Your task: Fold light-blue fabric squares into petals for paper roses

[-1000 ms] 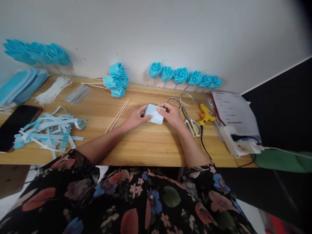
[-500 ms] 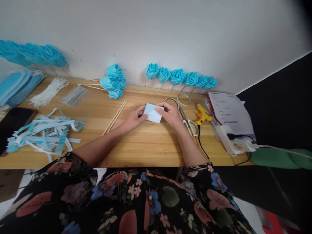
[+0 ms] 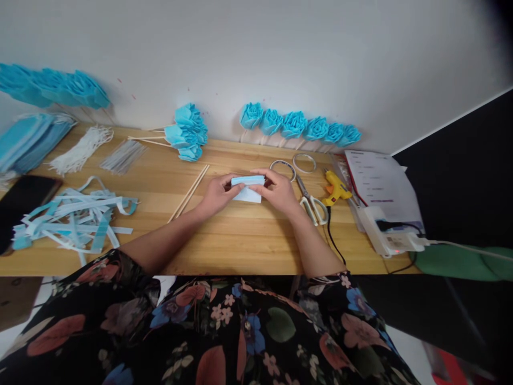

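Note:
My left hand point(image 3: 216, 193) and my right hand point(image 3: 277, 190) pinch a small pale blue sheet point(image 3: 247, 187) between them, low over the wooden table point(image 3: 224, 240). The sheet's top edge is folded over towards me. Each hand grips one side of it with thumb and fingers. Two thin wooden sticks point(image 3: 191, 191) lie just left of my left hand. White-handled scissors point(image 3: 310, 199) lie just right of my right hand.
A yellow glue gun point(image 3: 337, 187) with black cord, two tape rings point(image 3: 294, 163), papers point(image 3: 379, 182) and a white power strip point(image 3: 390, 239) sit on the right. Blue paper flowers point(image 3: 296, 124) line the wall. Cut blue strips point(image 3: 76, 214), masks point(image 3: 30, 139), white loops point(image 3: 78, 149) and a dark phone point(image 3: 20, 203) lie on the left.
The flat blue sheet has been folded: its top edge is now turned over, and both hands have closed in on it and lowered slightly.

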Tool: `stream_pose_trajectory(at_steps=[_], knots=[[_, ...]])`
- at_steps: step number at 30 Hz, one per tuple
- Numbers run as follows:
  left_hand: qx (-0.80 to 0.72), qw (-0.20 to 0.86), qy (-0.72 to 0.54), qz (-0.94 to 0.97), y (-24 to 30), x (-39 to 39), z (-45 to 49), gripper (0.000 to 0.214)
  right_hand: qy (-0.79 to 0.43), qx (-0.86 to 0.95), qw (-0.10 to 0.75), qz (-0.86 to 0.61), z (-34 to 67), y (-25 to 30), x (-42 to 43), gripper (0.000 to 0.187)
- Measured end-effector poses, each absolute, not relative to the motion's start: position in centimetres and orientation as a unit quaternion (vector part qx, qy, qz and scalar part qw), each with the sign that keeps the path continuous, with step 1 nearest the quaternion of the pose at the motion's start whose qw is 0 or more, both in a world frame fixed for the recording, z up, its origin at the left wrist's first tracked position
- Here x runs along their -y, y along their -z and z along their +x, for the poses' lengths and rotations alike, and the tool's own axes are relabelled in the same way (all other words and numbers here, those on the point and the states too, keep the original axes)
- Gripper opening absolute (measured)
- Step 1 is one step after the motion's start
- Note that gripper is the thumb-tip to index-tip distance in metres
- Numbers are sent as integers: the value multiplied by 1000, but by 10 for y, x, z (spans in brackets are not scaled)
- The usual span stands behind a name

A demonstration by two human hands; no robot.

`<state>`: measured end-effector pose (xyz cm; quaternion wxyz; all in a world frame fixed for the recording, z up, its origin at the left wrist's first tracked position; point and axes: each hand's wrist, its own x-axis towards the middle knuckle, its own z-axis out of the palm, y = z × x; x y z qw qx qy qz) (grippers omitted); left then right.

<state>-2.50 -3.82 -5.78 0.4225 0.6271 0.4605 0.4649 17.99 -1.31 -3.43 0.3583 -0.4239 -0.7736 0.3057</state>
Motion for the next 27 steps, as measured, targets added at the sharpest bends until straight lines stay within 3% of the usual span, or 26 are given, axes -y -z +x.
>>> stream_pose_trajectory(at_steps=[2,11,16,21,27], knots=[[-466,435,-476,606,58,37,-26,31,-315,765,361,-431,181,36,12,37],[-455,479,-482,576,59,35,-27,37,-318,746,385,-441,180,36,13,15],[-446,516,-460,569,63,34,-26,38,-298,757,386,-435,178,33,15,17],[-463,492,-472,566,68,31,-26,28,-227,797,412,-379,177,27,16,32],[-468,492,-472,562,69,30,-28,27,-163,834,399,-345,178,24,14,27]])
